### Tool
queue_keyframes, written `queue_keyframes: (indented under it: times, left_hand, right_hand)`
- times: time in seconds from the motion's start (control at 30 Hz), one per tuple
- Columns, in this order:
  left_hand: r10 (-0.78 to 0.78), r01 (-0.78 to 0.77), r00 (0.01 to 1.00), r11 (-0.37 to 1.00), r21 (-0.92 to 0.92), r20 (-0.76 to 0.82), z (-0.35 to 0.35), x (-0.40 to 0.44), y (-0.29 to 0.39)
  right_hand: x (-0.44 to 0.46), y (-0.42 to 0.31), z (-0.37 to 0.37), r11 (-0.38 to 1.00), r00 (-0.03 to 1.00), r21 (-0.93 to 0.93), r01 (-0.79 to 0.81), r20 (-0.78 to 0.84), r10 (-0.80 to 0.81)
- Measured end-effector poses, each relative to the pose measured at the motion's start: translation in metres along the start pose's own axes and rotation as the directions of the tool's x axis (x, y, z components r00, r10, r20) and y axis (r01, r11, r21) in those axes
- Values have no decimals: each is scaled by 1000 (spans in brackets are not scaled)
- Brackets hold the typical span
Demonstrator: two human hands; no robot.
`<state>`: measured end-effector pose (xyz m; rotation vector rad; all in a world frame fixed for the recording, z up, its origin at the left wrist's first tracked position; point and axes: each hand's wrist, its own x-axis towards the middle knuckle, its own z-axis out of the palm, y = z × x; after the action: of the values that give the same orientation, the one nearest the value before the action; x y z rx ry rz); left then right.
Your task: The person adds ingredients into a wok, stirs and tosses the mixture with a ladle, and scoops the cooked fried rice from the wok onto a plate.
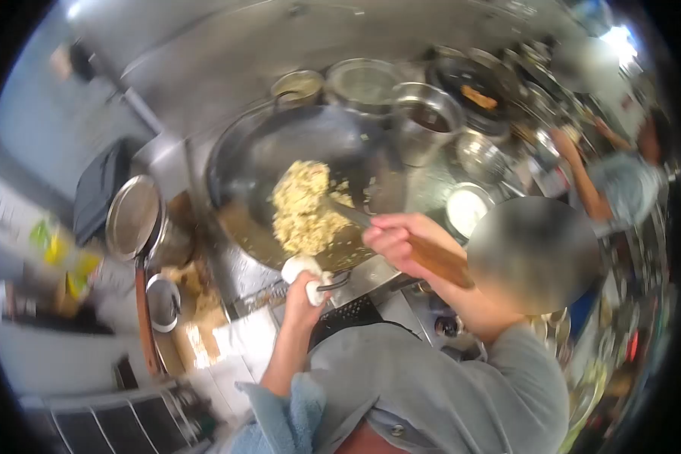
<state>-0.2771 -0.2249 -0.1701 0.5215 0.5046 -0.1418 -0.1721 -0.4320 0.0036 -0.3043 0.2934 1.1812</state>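
Observation:
A large dark wok point(242, 163) sits on the stove, with a heap of yellow fried rice or egg-like food point(303, 208) in its middle. My left hand point(308, 293) is closed on a folded white cloth point(301, 268) at the wok's near rim, beside its loop handle point(334, 285). My right hand point(408, 240) grips a wooden-handled cooking tool point(443, 263) over the right part of the wok. Its metal shaft runs into the food, and the head is buried, so whether it is a spatula or a ladle is unclear.
Behind and right of the wok stand a steel pot point(427, 121), a wide pan point(363, 83) and a bowl of white contents point(467, 210). A wire strainer point(480, 157) lies near them. Left is a long-handled sieve point(134, 218) over a pot. Another person point(620, 189) works at far right.

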Motion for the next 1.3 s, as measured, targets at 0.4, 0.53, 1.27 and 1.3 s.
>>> queue_keyframes:
  times: [0.4,0.53,1.27,1.3]
  left_hand:
    - [-127,123,992,947,298,-7,3,3,20]
    - [-86,43,990,944,328,116,-29,21,33]
    - [-815,410,579,295,863,4,-113,-236,-49]
    - [-833,428,553,253,868,-30,-119,-250,-65]
  right_hand:
    - [14,28,-49,987,995,-135,83,-46,-90]
    - [34,75,-73,829,900,-397,393,-20,-436]
    - [-150,605,-58,325,183,-160,932,-567,-803]
    - [-154,631,-67,272,155,-131,953,-562,-812]
